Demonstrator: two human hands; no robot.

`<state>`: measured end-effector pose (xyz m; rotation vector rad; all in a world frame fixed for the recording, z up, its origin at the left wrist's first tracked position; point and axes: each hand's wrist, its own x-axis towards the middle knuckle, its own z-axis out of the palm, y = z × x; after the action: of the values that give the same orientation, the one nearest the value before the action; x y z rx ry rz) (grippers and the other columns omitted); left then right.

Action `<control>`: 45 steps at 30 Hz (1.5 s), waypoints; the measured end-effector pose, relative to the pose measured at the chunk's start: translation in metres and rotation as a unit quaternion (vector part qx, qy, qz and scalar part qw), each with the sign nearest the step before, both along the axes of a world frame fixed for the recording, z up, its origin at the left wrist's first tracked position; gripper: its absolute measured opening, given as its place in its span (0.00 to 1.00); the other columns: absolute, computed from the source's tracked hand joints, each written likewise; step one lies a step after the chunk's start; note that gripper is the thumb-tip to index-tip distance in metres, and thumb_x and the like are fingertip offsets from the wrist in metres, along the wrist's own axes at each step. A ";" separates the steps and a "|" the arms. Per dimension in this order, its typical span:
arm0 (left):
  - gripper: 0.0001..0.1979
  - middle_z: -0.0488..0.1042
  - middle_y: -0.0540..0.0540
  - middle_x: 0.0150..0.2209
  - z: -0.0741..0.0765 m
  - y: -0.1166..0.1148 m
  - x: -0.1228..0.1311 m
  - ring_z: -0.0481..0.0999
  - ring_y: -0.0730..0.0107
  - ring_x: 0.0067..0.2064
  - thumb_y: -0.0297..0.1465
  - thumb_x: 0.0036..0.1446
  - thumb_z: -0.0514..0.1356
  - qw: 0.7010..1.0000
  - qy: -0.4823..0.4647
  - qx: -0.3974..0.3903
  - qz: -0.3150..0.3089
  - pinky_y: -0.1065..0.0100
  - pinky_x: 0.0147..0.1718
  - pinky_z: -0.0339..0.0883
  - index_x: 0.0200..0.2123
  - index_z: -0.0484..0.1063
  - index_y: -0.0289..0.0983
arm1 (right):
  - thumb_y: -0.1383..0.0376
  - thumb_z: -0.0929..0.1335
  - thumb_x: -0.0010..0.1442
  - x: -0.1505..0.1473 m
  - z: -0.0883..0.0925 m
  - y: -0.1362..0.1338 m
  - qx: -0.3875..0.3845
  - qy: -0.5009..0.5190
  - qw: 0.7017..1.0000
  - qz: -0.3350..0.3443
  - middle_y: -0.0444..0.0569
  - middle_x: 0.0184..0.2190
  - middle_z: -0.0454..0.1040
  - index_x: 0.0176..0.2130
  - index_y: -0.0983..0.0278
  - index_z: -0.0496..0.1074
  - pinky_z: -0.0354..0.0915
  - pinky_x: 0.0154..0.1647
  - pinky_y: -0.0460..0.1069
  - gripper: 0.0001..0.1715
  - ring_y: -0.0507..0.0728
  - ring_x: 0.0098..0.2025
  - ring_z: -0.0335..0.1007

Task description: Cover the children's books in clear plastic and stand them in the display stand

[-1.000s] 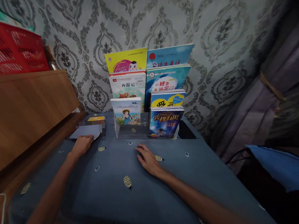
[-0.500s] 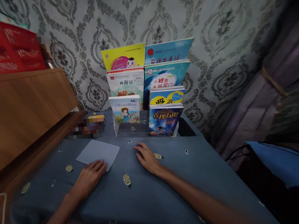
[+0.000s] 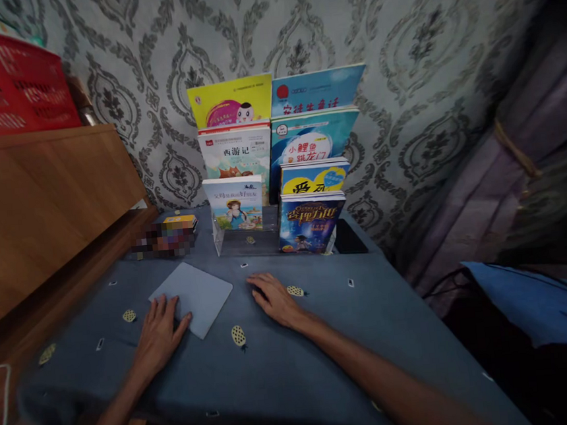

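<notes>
A thin, flat light-blue square (image 3: 199, 296) with rounded corners lies on the table; whether it is paper, a booklet or cloth I cannot tell. My left hand (image 3: 159, 332) rests palm down at its near left side, fingers spread, with the fingertips and thumb on its edge. To the right of the square, my right hand (image 3: 275, 300) lies on the tablecloth, apart from the square. Its fingers are loosely bent and extended, and nothing shows in them. Behind both hands stands a clear book rack (image 3: 247, 245) with several children's books, including a dark blue one (image 3: 309, 227) in front.
A blue tablecloth (image 3: 287, 371) with pineapple prints covers the table. Blurred-out items (image 3: 161, 240) lie at the back left, and a dark flat object (image 3: 350, 236) sits right of the rack. A red basket (image 3: 9, 84) stands on the wooden furniture (image 3: 40, 214) at left.
My left hand has shifted left and spread its fingers. The light-blue square has turned a little clockwise on the table. My right hand has stayed nearly in place.
</notes>
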<state>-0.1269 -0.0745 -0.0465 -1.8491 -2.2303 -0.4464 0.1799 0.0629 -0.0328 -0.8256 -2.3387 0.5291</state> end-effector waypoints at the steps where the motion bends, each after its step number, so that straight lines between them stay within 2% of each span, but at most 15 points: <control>1: 0.28 0.67 0.35 0.64 -0.001 0.001 0.001 0.58 0.40 0.69 0.48 0.65 0.52 1.000 -0.006 -0.003 -0.014 0.40 0.62 0.60 0.60 0.68 0.37 | 0.68 0.63 0.66 0.000 0.000 0.000 0.002 0.000 1.000 0.002 0.57 0.55 0.75 0.57 0.65 0.72 0.64 0.61 0.60 0.21 0.62 0.58 0.68; 6: 0.27 0.63 0.41 0.68 0.006 -0.001 0.012 0.53 0.43 0.72 0.48 0.67 0.51 0.989 -0.043 -0.035 -0.138 0.42 0.65 0.59 0.63 0.67 0.42 | 0.66 0.62 0.69 0.000 0.002 -0.002 -0.010 0.011 1.000 0.007 0.56 0.55 0.75 0.58 0.63 0.71 0.64 0.61 0.60 0.21 0.62 0.60 0.68; 12: 0.27 0.58 0.42 0.70 0.030 0.008 0.029 0.48 0.48 0.73 0.46 0.67 0.53 0.955 -0.084 -0.103 -0.264 0.47 0.66 0.58 0.65 0.65 0.42 | 0.64 0.61 0.69 0.000 0.001 -0.002 -0.024 0.017 0.999 0.018 0.57 0.58 0.74 0.60 0.63 0.69 0.63 0.62 0.62 0.22 0.63 0.60 0.68; 15: 0.24 0.58 0.42 0.71 0.040 0.019 0.042 0.47 0.49 0.74 0.43 0.67 0.54 0.936 -0.101 -0.127 -0.312 0.47 0.67 0.56 0.63 0.66 0.42 | 0.64 0.62 0.69 0.000 0.000 -0.002 -0.004 0.019 1.000 0.021 0.58 0.57 0.74 0.60 0.64 0.70 0.63 0.61 0.62 0.22 0.63 0.61 0.68; 19: 0.21 0.60 0.42 0.69 0.041 0.033 0.063 0.49 0.52 0.73 0.39 0.66 0.55 0.918 -0.117 -0.123 -0.359 0.49 0.68 0.54 0.60 0.68 0.41 | 0.65 0.62 0.68 0.000 0.002 -0.007 0.044 -0.003 0.999 0.021 0.59 0.58 0.74 0.60 0.64 0.70 0.58 0.64 0.64 0.23 0.64 0.63 0.65; 23: 0.20 0.63 0.41 0.67 0.039 0.044 0.081 0.53 0.52 0.72 0.38 0.67 0.54 0.925 -0.091 -0.106 -0.353 0.49 0.68 0.54 0.59 0.69 0.41 | 0.67 0.62 0.68 -0.002 0.011 -0.014 0.054 -0.050 0.996 0.044 0.58 0.58 0.74 0.60 0.63 0.70 0.51 0.68 0.65 0.23 0.62 0.65 0.64; 27: 0.20 0.69 0.39 0.62 0.041 0.058 0.096 0.67 0.54 0.64 0.36 0.66 0.53 0.939 -0.068 -0.078 -0.328 0.52 0.63 0.63 0.59 0.67 0.39 | 0.68 0.63 0.67 -0.004 0.018 -0.019 0.041 -0.089 0.993 0.062 0.59 0.62 0.70 0.64 0.64 0.65 0.48 0.70 0.64 0.28 0.62 0.68 0.61; 29: 0.20 0.70 0.39 0.60 0.041 0.065 0.103 0.70 0.56 0.61 0.34 0.65 0.53 0.942 -0.066 -0.061 -0.324 0.53 0.61 0.65 0.59 0.66 0.40 | 0.67 0.62 0.67 -0.005 0.020 -0.019 0.032 -0.102 0.993 0.056 0.61 0.64 0.67 0.66 0.67 0.62 0.48 0.71 0.64 0.30 0.63 0.69 0.58; 33: 0.20 0.68 0.38 0.62 0.038 0.074 0.113 0.64 0.54 0.66 0.30 0.64 0.52 0.952 -0.042 -0.046 -0.300 0.48 0.63 0.59 0.59 0.65 0.39 | 0.64 0.62 0.69 -0.006 0.023 -0.018 0.024 -0.143 0.989 0.037 0.63 0.67 0.62 0.68 0.72 0.58 0.45 0.72 0.66 0.32 0.64 0.71 0.52; 37: 0.18 0.67 0.36 0.64 0.037 0.075 0.117 0.61 0.50 0.68 0.30 0.64 0.52 0.957 -0.018 -0.061 -0.284 0.44 0.63 0.57 0.57 0.66 0.37 | 0.59 0.64 0.69 -0.004 0.024 -0.017 0.026 -0.178 0.984 -0.019 0.66 0.68 0.59 0.67 0.71 0.60 0.44 0.71 0.70 0.32 0.68 0.72 0.51; 40: 0.17 0.66 0.37 0.64 0.037 0.073 0.116 0.60 0.50 0.68 0.31 0.66 0.51 0.958 -0.008 -0.060 -0.282 0.44 0.63 0.57 0.56 0.67 0.37 | 0.56 0.65 0.68 -0.001 0.024 -0.017 0.021 -0.186 0.980 -0.064 0.69 0.68 0.58 0.65 0.72 0.62 0.45 0.68 0.73 0.34 0.71 0.72 0.50; 45: 0.18 0.67 0.38 0.64 0.034 0.073 0.114 0.60 0.50 0.69 0.34 0.67 0.51 0.963 -0.001 -0.054 -0.264 0.46 0.63 0.58 0.57 0.67 0.39 | 0.54 0.64 0.68 0.009 0.018 -0.017 0.016 -0.175 0.980 -0.089 0.71 0.68 0.58 0.65 0.71 0.62 0.45 0.67 0.75 0.34 0.71 0.71 0.50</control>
<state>-0.0125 -0.0013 -0.0130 -2.5011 -1.7637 -0.4121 0.1893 0.0460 -0.0144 -1.1795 -2.5423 0.2869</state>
